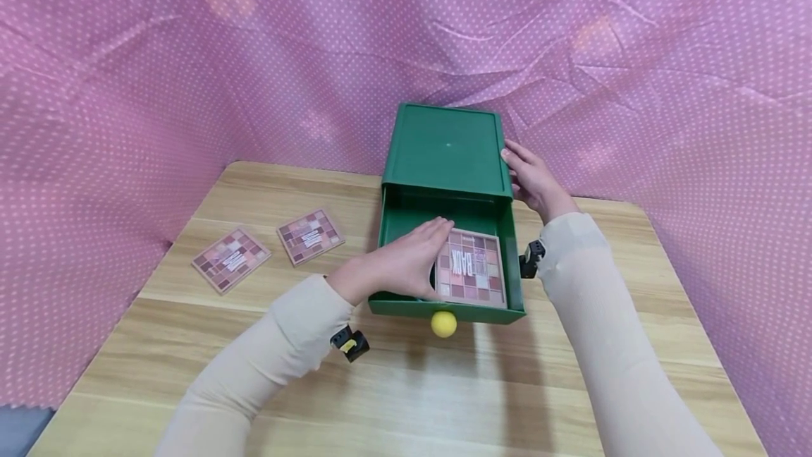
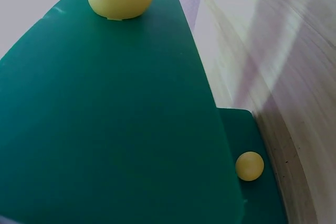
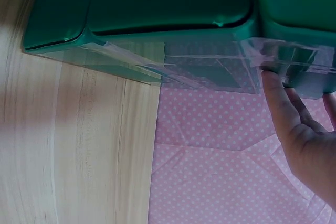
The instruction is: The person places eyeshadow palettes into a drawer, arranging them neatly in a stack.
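A green drawer unit [image 1: 450,150] stands on the table with its top drawer [image 1: 415,209] pulled out toward me. In that drawer lies an eyeshadow palette [image 1: 472,266] with a grid of pink and brown squares. My left hand [image 1: 409,259] reaches in over the drawer's left side and grips the palette's left part, thumb at its near edge and fingers at its far edge. My right hand [image 1: 535,178] rests against the unit's right side, its fingers [image 3: 278,98] touching the clear tape there in the right wrist view.
Two more palettes lie on the table [image 1: 431,400] left of the unit, one palette [image 1: 231,259] left of the other [image 1: 311,236]. A yellow knob [image 1: 443,324] sticks out from the open drawer's front. A lower drawer's knob [image 2: 250,166] shows below. Pink dotted cloth [image 1: 285,55] hangs behind.
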Tool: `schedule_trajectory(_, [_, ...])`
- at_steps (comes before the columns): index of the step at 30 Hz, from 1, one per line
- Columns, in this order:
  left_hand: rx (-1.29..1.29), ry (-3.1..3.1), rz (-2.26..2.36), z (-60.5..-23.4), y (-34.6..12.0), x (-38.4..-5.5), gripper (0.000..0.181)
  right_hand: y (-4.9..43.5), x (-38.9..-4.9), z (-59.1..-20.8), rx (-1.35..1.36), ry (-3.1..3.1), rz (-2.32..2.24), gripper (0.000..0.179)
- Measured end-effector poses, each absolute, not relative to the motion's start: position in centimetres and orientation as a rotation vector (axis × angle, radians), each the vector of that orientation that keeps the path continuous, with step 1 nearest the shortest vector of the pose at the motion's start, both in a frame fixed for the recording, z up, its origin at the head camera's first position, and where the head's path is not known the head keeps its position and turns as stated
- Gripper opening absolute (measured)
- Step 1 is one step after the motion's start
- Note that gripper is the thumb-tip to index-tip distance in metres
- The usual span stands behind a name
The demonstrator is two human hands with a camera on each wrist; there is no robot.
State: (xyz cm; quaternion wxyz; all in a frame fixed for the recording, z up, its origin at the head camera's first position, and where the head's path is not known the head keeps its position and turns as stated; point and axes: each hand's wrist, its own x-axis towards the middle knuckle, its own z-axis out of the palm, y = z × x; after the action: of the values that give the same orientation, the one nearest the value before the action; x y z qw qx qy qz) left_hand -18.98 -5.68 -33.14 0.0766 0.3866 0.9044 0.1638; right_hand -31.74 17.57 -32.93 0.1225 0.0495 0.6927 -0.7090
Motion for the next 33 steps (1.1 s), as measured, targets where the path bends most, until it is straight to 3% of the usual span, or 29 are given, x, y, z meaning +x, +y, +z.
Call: schedule_trajectory(33, [1.175,2.746,0.187,-33.27,-5.44,-18.88,0.099,17.56,-31.59,-32.98,0.151,2.030,-2.060,0.050])
